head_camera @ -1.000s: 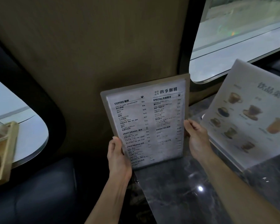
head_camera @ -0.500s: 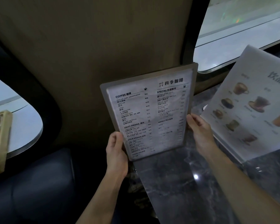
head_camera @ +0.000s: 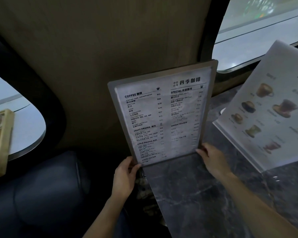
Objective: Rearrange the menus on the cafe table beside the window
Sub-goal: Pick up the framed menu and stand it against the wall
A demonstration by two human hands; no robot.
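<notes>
A framed text menu (head_camera: 163, 114), printed with coffee and drink lists, stands upright at the left end of the dark marble table (head_camera: 205, 200), its back toward the brown wall panel. My left hand (head_camera: 125, 177) grips its lower left corner. My right hand (head_camera: 213, 160) holds its lower right corner. To the right, a second menu (head_camera: 268, 109) with pictures of drinks stands tilted on the same table, apart from both hands.
A window (head_camera: 258, 35) runs along the far right behind the menus. A dark padded seat (head_camera: 41, 194) lies lower left. Beyond it is a neighbouring pale table (head_camera: 27, 131) carrying a wooden tray (head_camera: 2, 143).
The text menu has been raised and set more upright. Both hands have slid down from its sides to its bottom corners.
</notes>
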